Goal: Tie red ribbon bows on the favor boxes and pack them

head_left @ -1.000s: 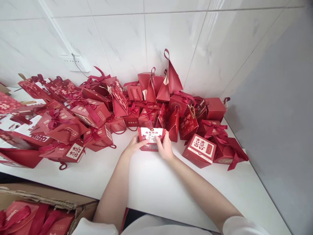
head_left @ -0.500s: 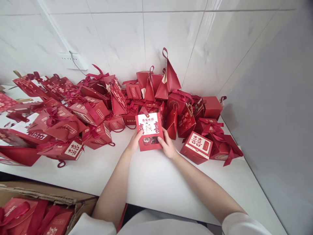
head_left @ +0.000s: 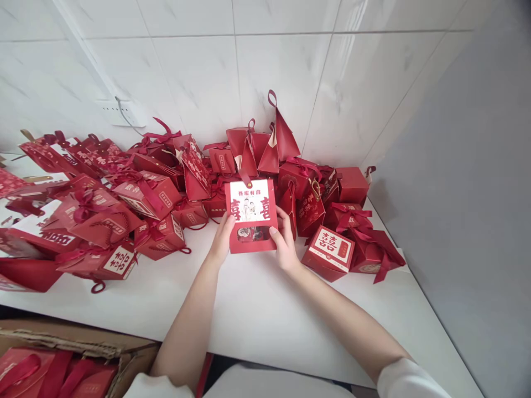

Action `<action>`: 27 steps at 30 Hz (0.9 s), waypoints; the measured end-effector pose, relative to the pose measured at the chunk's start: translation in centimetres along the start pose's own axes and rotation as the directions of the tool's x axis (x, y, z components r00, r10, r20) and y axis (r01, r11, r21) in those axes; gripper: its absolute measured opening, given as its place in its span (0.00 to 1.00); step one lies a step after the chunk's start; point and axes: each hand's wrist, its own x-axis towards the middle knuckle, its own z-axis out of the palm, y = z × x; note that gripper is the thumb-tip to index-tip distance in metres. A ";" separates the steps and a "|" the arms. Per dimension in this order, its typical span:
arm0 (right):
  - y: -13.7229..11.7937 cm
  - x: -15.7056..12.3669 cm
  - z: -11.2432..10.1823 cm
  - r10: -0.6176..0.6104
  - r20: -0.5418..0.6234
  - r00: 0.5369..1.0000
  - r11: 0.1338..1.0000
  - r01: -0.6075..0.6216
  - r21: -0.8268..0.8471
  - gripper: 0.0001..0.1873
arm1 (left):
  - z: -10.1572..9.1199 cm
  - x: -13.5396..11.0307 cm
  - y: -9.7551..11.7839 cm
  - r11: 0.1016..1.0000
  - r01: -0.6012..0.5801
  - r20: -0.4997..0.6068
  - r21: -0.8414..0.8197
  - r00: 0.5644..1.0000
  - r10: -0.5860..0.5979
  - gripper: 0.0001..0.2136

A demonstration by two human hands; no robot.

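Observation:
Between my two hands is a red gift box [head_left: 252,207] with a white printed front panel, a small window below it and a dark red loop handle on top. My left hand [head_left: 222,239] grips its left side, fingers mostly hidden behind it. On the other side my right hand [head_left: 285,240] holds the right edge, thumb on the front near the window. The box is upright, its face toward me, above the white table [head_left: 253,309]. Small wrapped items show through the window. Nearest on the right stands a red box with a white double-character label [head_left: 329,249].
Several red gift boxes with ribbons [head_left: 143,193] crowd the left and back of the table. Tall pointed boxes [head_left: 286,138] lean by the tiled wall [head_left: 199,72]. A cardboard carton [head_left: 136,359] holding red boxes sits lower left. A grey panel [head_left: 456,193] borders the right.
The held box has come closer and looks larger, its front facing me more squarely. Both hands have moved with it. The view has shifted slightly.

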 end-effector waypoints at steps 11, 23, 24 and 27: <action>-7.6 6.9 1.2 0.044 -0.079 0.996 0.987 -0.031 0.159 0.32 | 4.5 4.2 8.3 0.967 -0.109 -0.060 0.231 0.990 0.126 0.27; -8.7 6.0 0.6 -0.151 -0.210 0.966 0.989 0.148 -0.028 0.33 | 6.1 2.5 9.5 0.749 -0.460 -0.021 0.477 0.846 0.533 0.22; -9.1 5.7 0.7 -0.172 -0.213 0.962 0.984 0.159 -0.080 0.33 | 6.3 2.2 9.8 0.737 -0.465 0.019 0.491 0.851 0.525 0.21; -10.3 4.8 0.9 -0.193 -0.147 0.970 0.960 0.155 -0.234 0.35 | 6.4 1.8 10.1 0.738 -0.493 0.192 0.460 0.867 0.460 0.29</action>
